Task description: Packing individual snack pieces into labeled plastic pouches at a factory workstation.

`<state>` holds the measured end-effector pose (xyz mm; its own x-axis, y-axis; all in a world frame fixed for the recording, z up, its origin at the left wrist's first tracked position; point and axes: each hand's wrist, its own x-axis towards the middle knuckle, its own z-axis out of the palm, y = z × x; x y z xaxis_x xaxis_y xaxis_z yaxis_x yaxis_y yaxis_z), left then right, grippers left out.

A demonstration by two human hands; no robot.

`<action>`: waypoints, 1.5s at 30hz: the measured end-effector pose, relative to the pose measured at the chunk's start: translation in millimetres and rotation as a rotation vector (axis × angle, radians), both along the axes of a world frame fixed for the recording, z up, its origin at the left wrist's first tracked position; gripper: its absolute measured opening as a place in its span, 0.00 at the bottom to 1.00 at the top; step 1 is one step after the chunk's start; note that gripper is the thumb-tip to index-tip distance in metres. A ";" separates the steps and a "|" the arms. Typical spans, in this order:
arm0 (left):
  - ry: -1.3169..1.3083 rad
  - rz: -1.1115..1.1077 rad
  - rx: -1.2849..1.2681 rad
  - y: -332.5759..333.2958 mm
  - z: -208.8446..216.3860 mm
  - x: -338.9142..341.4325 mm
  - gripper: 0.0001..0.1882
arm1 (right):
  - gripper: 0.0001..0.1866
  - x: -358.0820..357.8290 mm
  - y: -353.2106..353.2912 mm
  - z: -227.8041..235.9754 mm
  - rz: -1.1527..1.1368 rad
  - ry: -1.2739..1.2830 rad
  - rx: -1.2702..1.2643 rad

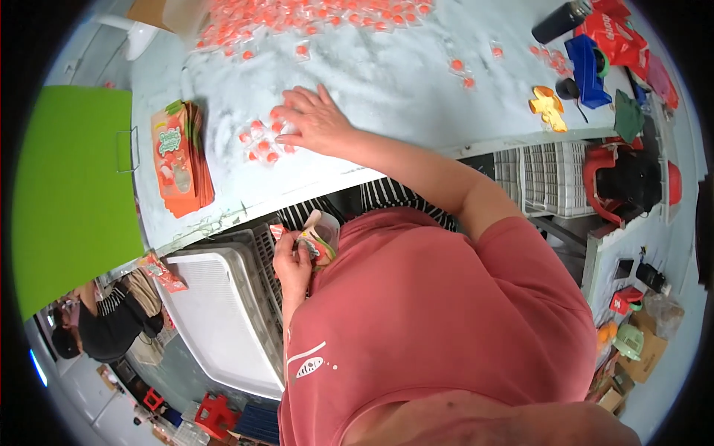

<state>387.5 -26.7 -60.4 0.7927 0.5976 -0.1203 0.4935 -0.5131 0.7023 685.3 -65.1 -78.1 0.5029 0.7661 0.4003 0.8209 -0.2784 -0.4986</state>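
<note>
Well, right forearm (409, 160) over table (401, 89).

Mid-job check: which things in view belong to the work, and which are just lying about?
Likely part of the work:
patterned pouch held in the left hand
small group of wrapped red pieces at the right hand
larger heap of wrapped pieces, farther off
stacked pouches

Apparently just lying about:
dark bottle
blue holder
yellow-orange scrap
red bag

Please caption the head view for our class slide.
Right hand at wrapped orange pieces on a table; left hand holding a printed pouch.
</note>
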 end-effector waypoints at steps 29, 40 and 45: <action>-0.016 -0.001 -0.053 4.7 -14.8 2.3 0.07 | 0.19 75.3 -141.4 -9.0 -0.189 -0.283 -0.042; -0.033 -0.021 -0.026 7.7 -21.4 0.4 0.07 | 0.19 93.7 -249.4 6.9 -0.462 0.078 0.286; 0.005 -0.028 -0.063 6.6 -15.9 6.0 0.08 | 0.20 115.8 -246.8 -5.0 -0.387 -0.171 0.064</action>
